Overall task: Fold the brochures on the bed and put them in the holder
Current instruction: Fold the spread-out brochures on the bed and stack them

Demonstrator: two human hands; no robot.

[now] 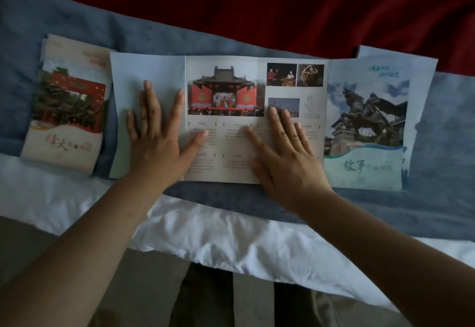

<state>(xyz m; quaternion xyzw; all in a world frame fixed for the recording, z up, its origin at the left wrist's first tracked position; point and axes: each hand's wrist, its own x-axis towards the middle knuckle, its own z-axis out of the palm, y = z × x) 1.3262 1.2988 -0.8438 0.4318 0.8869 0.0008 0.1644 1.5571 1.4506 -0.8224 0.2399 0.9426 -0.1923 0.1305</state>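
A wide brochure (231, 146) lies partly unfolded across the bed, with a red stage photo in its middle panel and a pale blank flap at its left. My left hand (156, 133) presses flat on that left flap, fingers spread, thumb reaching onto the middle panel. Flat on the right part of the middle panel rests my right hand (285, 151). A folded stack of red-and-cream brochures (68, 105) sits to the left. Blue brochures with a horseman statue (367, 126) lie to the right, partly under the open one. No holder is in view.
The brochures rest on a blue blanket (442, 146) over white bedding (205, 231). A dark red cover (282, 5) runs along the far side. The bed's near edge and the floor (144, 293) are below my forearms.
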